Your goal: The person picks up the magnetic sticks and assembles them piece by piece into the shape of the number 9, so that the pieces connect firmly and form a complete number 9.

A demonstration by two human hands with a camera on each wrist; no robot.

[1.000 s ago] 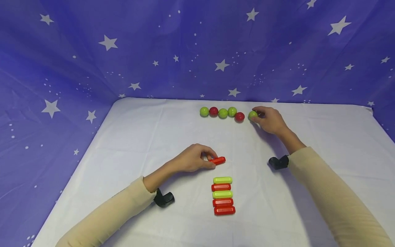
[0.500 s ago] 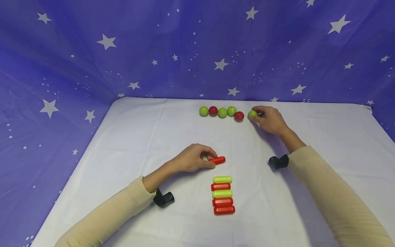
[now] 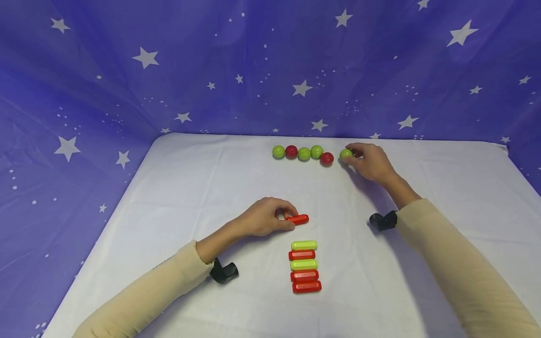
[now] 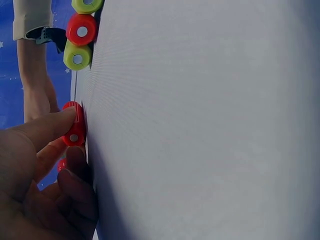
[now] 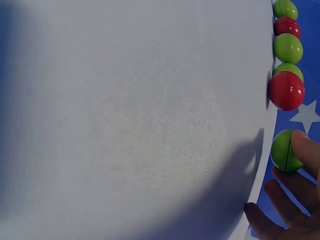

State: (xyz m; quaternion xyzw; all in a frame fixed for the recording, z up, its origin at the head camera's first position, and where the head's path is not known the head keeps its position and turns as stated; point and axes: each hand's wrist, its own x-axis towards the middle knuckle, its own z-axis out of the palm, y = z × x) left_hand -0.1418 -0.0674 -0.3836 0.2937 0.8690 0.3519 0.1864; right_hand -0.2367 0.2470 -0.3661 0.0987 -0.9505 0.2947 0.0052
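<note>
My left hand [image 3: 266, 217] pinches a red bar [image 3: 301, 219] between thumb and fingers, close over the tablecloth. The bar has faceted sides; the left wrist view shows a small round pale spot on the end of this red bar [image 4: 74, 138]. Below it in the head view lies a column of similar bars, yellow-green [image 3: 304, 245] and red [image 3: 306, 286]. At the far side, my right hand [image 3: 368, 162] holds a seamed green ball [image 5: 286, 151] by thumb and fingers. It sits just right of a red ball [image 3: 327, 159], with a gap between them.
A row of green balls [image 3: 278, 152] and another red ball [image 3: 291, 151] runs left along the back of the white-covered table [image 3: 203, 178]. A purple star-patterned cloth [image 3: 253, 61] hangs behind. Black wrist mounts [image 3: 225, 272] stick out at both sleeves.
</note>
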